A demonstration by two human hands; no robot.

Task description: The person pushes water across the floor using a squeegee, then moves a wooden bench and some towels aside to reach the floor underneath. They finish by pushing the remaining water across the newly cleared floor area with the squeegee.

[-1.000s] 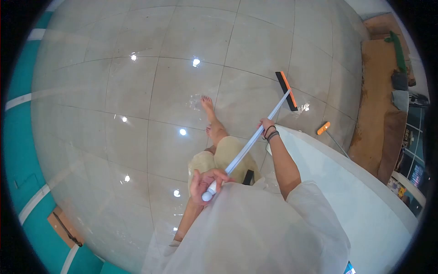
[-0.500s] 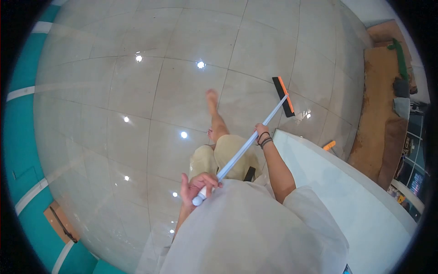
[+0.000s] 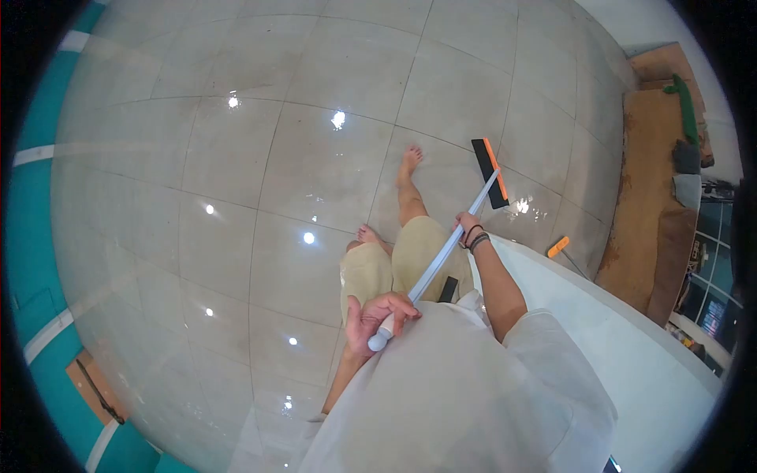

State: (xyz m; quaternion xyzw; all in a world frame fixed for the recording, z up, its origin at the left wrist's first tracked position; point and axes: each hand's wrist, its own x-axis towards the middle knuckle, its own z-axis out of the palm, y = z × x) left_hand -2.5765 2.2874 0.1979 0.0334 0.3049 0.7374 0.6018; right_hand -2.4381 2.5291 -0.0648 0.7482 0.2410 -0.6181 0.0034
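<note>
A floor squeegee with a black and orange head and a long light-blue pole runs slantwise in front of me. Its head rests on the wet, tiled floor. Lower on the pole, my right hand is wrapped around it, with dark bands at the wrist. At the rounded top end, close to my body, my left hand bends its fingers over the grip while the thumb sticks out to the side.
A white counter-like block stands close on my right. Beyond it, an orange-headed tool lies on the floor beside a brown board. A teal wall with white stripes borders the left, with a cardboard piece near it.
My forward foot has swung right and now looks set on the floor. Body, hands and the pole's top end have shifted right, while the squeegee head stays at nearly the same floor spot.
</note>
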